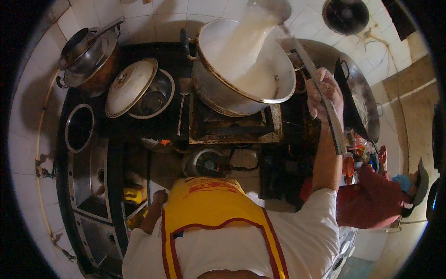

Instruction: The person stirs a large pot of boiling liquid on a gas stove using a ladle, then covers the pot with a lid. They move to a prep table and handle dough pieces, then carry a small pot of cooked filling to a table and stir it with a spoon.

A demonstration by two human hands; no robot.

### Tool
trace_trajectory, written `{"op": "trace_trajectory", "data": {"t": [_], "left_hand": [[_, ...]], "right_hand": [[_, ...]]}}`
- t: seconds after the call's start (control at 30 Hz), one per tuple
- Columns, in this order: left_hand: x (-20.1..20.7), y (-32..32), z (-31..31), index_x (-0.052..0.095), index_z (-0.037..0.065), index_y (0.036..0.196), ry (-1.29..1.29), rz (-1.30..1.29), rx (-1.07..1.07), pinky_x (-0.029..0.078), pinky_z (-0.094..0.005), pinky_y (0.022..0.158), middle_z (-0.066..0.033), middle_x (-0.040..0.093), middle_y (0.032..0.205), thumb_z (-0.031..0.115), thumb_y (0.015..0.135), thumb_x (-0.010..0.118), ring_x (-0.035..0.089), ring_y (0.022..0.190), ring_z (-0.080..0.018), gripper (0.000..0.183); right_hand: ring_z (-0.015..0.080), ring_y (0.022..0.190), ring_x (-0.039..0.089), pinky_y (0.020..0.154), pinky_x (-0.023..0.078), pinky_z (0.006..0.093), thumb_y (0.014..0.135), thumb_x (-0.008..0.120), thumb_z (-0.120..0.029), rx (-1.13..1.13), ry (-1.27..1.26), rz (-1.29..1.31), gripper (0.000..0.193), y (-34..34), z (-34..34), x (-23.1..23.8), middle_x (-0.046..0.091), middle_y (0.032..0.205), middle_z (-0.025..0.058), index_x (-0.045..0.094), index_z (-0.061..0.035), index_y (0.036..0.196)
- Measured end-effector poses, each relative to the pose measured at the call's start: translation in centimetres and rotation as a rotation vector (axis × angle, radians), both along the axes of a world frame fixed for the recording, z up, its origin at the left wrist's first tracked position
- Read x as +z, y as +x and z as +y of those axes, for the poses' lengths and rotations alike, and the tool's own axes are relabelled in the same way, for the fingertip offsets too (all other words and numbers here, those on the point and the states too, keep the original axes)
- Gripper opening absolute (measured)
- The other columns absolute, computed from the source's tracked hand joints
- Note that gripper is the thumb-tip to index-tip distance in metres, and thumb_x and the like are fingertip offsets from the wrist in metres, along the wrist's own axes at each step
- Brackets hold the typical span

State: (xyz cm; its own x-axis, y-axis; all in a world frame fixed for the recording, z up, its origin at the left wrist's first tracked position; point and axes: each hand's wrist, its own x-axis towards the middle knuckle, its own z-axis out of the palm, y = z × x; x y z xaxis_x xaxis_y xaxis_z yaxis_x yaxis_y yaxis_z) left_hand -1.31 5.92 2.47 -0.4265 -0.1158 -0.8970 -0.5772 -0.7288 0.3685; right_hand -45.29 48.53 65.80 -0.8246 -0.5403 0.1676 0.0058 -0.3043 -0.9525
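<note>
My right hand (324, 95) is closed round the long flat handle of a metal ladle (335, 125), raised to the right of a large dented pot (223, 88). Above the pot the ladle's bowl is tipped, and a broad stream of whitish liquid (251, 46) falls from it into the pot. Pale, cloudy liquid fills part of the pot, which sits on a rusty square burner frame (274, 128). My left hand (159, 199) hangs low beside my yellow apron (209, 190), dim and small, its fingers not clear.
Left of the pot are a spatula (181, 109), a metal bowl (165, 93) partly under a lid (132, 86), and stacked pans (95, 65). A sink (88, 181) lies lower left. At right are a wok (367, 100) and a person in red (371, 200).
</note>
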Motion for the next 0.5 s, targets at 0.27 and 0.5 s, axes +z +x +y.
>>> {"op": "trace_trajectory", "data": {"t": [0.27,0.5], "left_hand": [[-2.6,0.2,-0.6,0.049,0.013,0.075,0.255,0.158,0.029,0.032,-0.0317,0.04,-0.002,0.041,0.059,0.015,0.095,0.056,0.039,0.045,-0.0174,0.021],[5.0,-1.7,0.5,0.054,0.011,0.084,-0.094,-0.067,-0.099,0.041,-0.0337,0.049,-0.003,0.05,0.068,0.016,0.095,0.054,0.05,0.057,-0.0191,0.013]], "right_hand": [[0.0103,0.054,0.049,0.044,0.046,0.0243,0.088,0.058,-0.019,-0.184,0.287,0.306,0.021,2.1,-0.9,5.4,0.05,0.073,0.0037,0.052,-0.0087,0.105],[0.009,0.061,0.05,0.046,0.045,0.0229,0.086,0.058,-0.018,-0.29,0.402,0.355,0.021,3.1,-0.5,4.9,0.052,0.08,0.0024,0.053,-0.0074,0.103]]}}
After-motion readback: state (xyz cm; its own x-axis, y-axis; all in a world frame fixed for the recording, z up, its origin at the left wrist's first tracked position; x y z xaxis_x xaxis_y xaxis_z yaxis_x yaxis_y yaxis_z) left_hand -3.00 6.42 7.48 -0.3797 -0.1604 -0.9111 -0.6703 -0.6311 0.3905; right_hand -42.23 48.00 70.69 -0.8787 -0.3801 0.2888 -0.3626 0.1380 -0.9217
